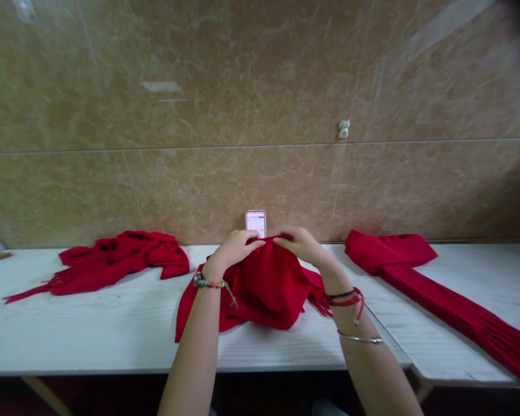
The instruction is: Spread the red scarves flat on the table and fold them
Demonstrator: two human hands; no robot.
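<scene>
A red fringed scarf (268, 283) lies bunched on the white table in front of me, its upper edge lifted. My left hand (237, 249) pinches that edge from the left. Close beside it, my right hand (301, 242) grips the same edge from the right, thumb and fingers closed on the cloth. Between the hands the fabric hangs down in a loose fold. Some fringe shows near my right wrist. Behind the hands a phone (255, 222) with a lit screen leans upright against the wall, its lower part covered by my left fingers.
Another red scarf (125, 260) lies crumpled at the left. A third red scarf (390, 254), folded lengthwise, stretches from the back right over the front edge. The white table (91, 335) has a seam at the right. A marbled wall (199, 190) with a small white hook (344, 129) rises behind.
</scene>
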